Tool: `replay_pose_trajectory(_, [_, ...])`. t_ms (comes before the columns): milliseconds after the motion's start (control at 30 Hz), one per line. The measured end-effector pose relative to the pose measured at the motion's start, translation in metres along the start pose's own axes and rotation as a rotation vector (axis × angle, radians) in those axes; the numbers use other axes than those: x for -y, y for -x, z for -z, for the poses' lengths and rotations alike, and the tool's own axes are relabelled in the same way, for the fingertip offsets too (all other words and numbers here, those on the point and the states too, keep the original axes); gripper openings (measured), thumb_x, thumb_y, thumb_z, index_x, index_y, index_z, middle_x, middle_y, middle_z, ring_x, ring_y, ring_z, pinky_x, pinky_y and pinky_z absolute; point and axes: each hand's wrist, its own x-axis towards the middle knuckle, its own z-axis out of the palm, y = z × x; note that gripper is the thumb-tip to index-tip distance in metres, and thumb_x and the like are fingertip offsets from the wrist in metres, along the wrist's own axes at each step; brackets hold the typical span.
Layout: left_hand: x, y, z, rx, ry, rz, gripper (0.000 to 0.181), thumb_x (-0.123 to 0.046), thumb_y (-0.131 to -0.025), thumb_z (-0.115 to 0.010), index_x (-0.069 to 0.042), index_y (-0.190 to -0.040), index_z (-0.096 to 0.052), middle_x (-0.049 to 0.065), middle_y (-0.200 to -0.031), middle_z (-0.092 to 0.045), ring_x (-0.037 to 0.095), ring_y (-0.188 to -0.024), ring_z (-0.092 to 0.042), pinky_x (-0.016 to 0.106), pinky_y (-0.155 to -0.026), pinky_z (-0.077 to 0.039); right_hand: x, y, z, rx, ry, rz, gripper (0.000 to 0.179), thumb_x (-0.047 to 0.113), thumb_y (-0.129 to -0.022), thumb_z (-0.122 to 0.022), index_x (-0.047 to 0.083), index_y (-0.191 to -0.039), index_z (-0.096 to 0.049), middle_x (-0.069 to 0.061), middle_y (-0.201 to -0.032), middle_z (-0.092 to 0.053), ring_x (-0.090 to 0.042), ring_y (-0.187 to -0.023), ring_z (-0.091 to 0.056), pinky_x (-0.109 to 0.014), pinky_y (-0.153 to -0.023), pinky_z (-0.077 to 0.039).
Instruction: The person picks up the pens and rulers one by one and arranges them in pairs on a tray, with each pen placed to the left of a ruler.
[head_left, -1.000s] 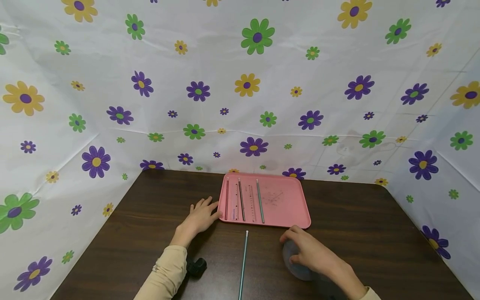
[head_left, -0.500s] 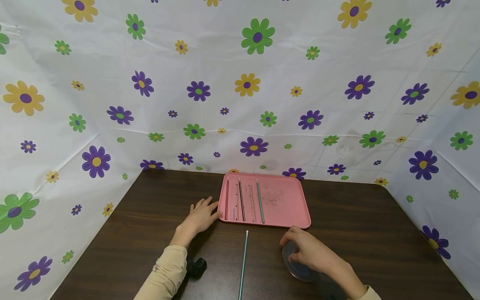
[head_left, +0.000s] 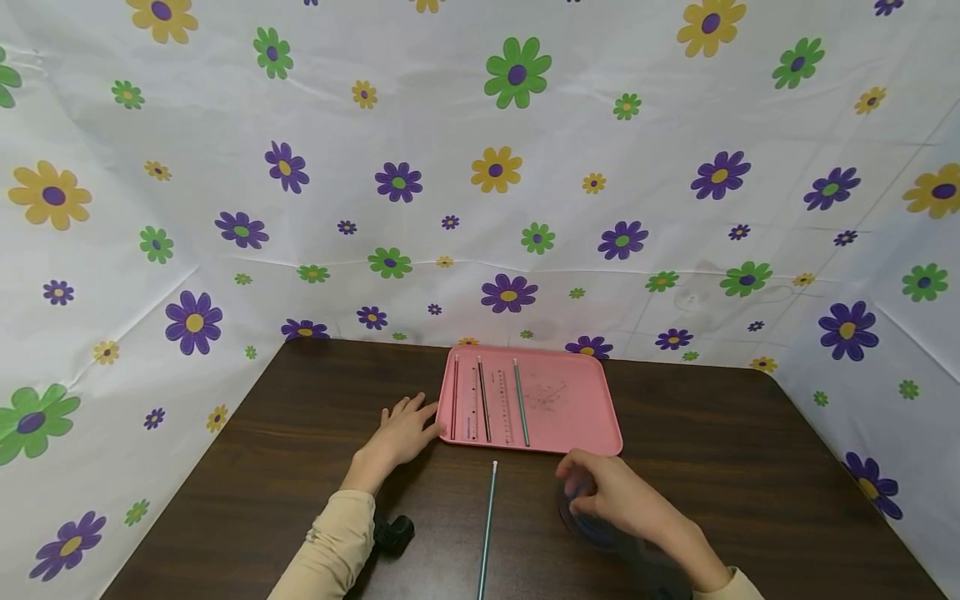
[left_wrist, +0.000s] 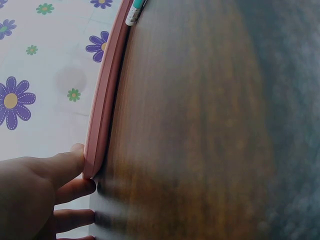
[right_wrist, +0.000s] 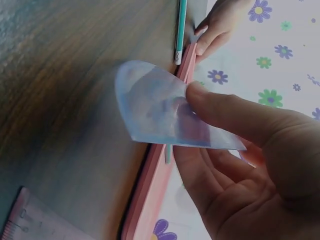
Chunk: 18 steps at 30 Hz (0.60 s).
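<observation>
My right hand (head_left: 622, 496) pinches a clear, blue-tinted half-round protractor (right_wrist: 150, 105) between thumb and fingers, above the table in front of the pink tray's right corner. In the head view the protractor is blurred and partly hidden by the hand. My left hand (head_left: 396, 433) touches the left front corner of the pink tray (head_left: 573, 408) with extended, spread fingers; in the left wrist view the fingertips lie right at the tray's rim. On the tray lie a dark red pencil (head_left: 454, 400), a black pencil (head_left: 484, 400), a green pencil (head_left: 521, 404) and two clear rulers (head_left: 506, 408).
A teal pencil (head_left: 487, 525) lies on the dark wooden table (head_left: 712, 450) between my arms. Near the right wrist view's lower left corner, the edge of a clear, marked plastic piece (right_wrist: 35, 222) shows. A flowered cloth (head_left: 480, 125) walls off the back and sides.
My right hand has shifted slightly left with the protractor, which now looks more tilted and blurred. My left hand, the tray and the pencils have stayed put.
</observation>
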Motion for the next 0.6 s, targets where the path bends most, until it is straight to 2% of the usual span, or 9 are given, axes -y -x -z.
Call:
replay_pose_trajectory(100, [0.001,0.000,0.000,0.002,0.001,0.001,0.053,-0.038,-0.103,-0.051,-0.011,-0.149,-0.048,0.022,-0.159,-0.032,0.047,-0.148,-0.024,0.073,-0.114,-0.015,0.000,-0.002,0.000,-0.048,-0.019,-0.014,0.031,0.002,-0.084,-0.076,0.006,-0.111,-0.062,-0.001,-0.093,-0.067,-0.004,-0.079,-0.063,-0.023,-0.066,-0.054])
replay_pose_trajectory(333, [0.002,-0.002,-0.001,0.003,0.002,0.001,0.053,-0.038,-0.103,-0.051,-0.012,-0.149,-0.048,0.022,-0.159,-0.032,0.047,-0.148,-0.024,0.073,-0.114,-0.015,0.003,-0.006,0.001,-0.160,-0.098,-0.116,0.035,0.007,-0.089,-0.072,0.008,-0.122,-0.060,-0.001,-0.092,-0.070,-0.014,-0.057,-0.060,-0.029,-0.048,-0.052])
replay_pose_trajectory(600, [0.002,-0.001,0.000,0.003,-0.002,-0.002,0.053,-0.038,-0.103,-0.051,-0.011,-0.149,-0.048,0.022,-0.159,-0.032,0.047,-0.147,-0.024,0.073,-0.113,-0.015,0.005,-0.012,-0.001,-0.301,-0.097,-0.160,0.039,0.004,-0.087,-0.074,0.008,-0.121,-0.055,-0.004,-0.089,-0.074,-0.016,-0.048,-0.057,-0.027,-0.045,-0.051])
